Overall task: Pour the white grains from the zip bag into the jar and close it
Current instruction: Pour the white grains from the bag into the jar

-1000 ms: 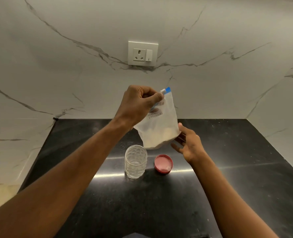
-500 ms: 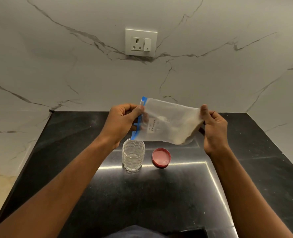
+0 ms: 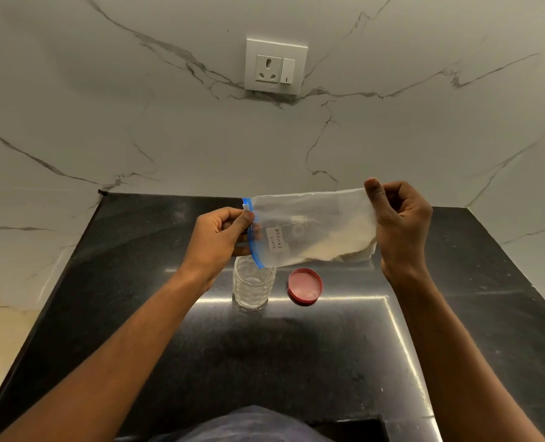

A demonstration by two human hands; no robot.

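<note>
Head view: left hand point(image 3: 223, 234) pinches the bag point(image 3: 312, 218) at its blue zip end, and right hand point(image 3: 402, 224) grips the opposite end at 3 o'clock, holding it sideways above the bench point(image 3: 137, 282). Grains point(image 3: 338, 247) lie near the right hand. The jar point(image 3: 253, 287) stands uncapped under the zip end, with the lid point(image 3: 305, 286) at its 3 o'clock.

Left forearm point(image 3: 121, 346), bare, enters from the near left and right forearm point(image 3: 449, 346), bare, from the near right; both reach toward the far centre, and the hands are held in the air, apart. Left hand point(image 3: 221, 237): fingers curled, thumb tip pressed toward the index finger, pinching the left end of the bag point(image 3: 315, 224). Right hand point(image 3: 403, 229): slightly higher and well to the right of the left hand, thumb pointing up, fingers curled behind it, pinching the bag's right end at its upper corner.
</note>
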